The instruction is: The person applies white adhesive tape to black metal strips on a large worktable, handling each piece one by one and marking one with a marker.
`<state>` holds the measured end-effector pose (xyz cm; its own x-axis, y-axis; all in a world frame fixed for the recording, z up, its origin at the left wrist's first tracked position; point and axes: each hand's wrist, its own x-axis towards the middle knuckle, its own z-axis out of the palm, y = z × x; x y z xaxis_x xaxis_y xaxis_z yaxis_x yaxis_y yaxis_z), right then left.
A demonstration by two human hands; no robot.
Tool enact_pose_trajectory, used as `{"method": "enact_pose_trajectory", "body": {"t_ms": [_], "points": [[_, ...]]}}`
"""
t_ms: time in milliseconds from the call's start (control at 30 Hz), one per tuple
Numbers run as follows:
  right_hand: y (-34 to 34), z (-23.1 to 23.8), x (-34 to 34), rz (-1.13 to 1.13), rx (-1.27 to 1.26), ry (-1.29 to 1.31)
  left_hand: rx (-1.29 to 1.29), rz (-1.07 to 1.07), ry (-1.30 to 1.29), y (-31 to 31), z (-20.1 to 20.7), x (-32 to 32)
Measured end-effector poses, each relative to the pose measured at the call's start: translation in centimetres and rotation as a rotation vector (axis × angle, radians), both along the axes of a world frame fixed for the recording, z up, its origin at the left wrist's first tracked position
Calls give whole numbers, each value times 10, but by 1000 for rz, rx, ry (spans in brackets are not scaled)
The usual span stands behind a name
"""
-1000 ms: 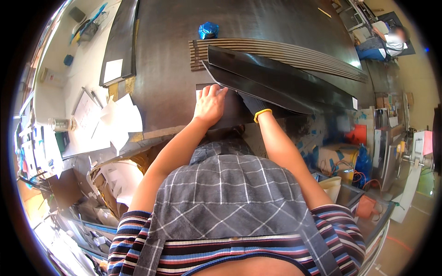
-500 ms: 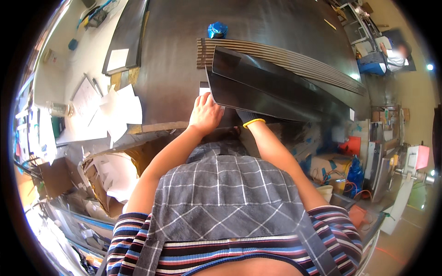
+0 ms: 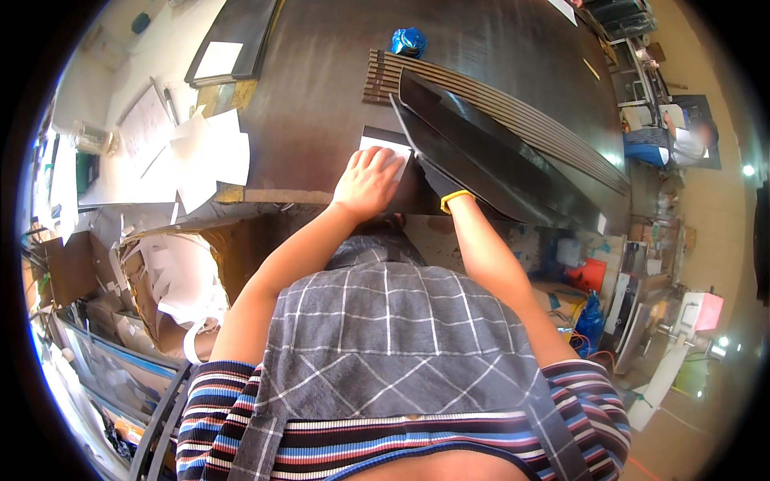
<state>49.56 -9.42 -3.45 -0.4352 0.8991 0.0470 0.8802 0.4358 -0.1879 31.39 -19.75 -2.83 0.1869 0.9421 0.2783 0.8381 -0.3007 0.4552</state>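
Observation:
My bare left hand [image 3: 367,184] lies palm down with its fingers stretched over a white label [image 3: 395,152]. That label rests on a dark strip or panel [image 3: 383,134] at the table's near edge. My right hand [image 3: 435,178], in a black glove with a yellow cuff, grips the near edge of a long black panel [image 3: 489,172]; its fingers are mostly hidden by the panel. The panel's left end is raised and tilted. A second long black panel [image 3: 473,116] lies against it on the far side.
Beyond the panels lie several stacked brown slats [image 3: 481,96] and a blue shiny bundle [image 3: 409,42]. White papers [image 3: 210,156] and a stack of dark boards [image 3: 233,48] are at left. A cardboard box [image 3: 180,280] stands below the table edge. Another person [image 3: 682,146] sits far right.
The near black panel has tilted up more steeply under my right hand. More of the white label shows, and my left fingers now lie across it. The whole view has shifted slightly.

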Motion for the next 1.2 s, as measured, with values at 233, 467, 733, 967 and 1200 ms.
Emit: {"method": "enact_pose_trajectory", "body": {"t_ms": [233, 467, 733, 967, 1200], "points": [[-20, -20, -8, 70, 265, -64, -11, 19, 36, -1, -3, -4], [6, -20, -2, -320, -449, 664, -12, 85, -99, 5, -1, 0], [33, -64, 28, -144, -399, 833, -184, -25, 58, 60, -2, 2], [17, -14, 12, -186, -334, 751, -248, -45, 38, 72, 4, 2], [6, -5, 2, -97, -12, 119, -173, -69, 115, 65, -1, 3]]}}
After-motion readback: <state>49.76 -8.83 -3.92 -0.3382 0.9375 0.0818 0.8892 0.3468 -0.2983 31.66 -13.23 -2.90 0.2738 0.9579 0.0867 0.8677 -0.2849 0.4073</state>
